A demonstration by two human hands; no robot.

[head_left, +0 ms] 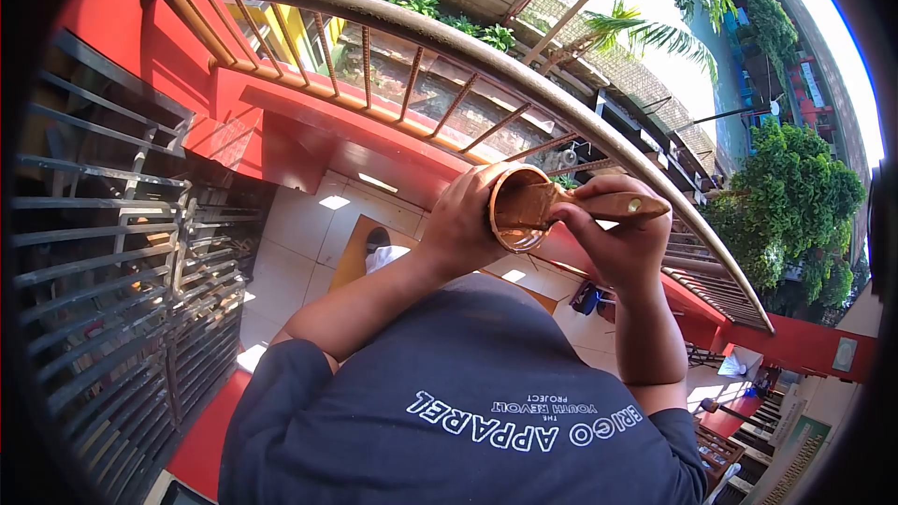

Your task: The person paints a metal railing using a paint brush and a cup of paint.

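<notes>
My left hand [460,226] is wrapped round a small round paint cup [520,170], tipped so that its mouth faces me. Brown paint coats the inside. Between the thumb and fingers of my right hand [617,241] is a paintbrush [613,206] with a brown wooden handle and a pale hole near its end. Its head reaches into the cup's mouth, and the bristles are partly hidden there. Both hands are raised in front of my chest, close to a brown railing [412,30].
The railing curves across the view above a red ledge [234,122]. A dark slatted metal gate [103,271] stands at the left. Pale floor tiles [299,224] and a tan board [360,248] lie below. Trees [790,206] and a walled plot lie beyond the railing.
</notes>
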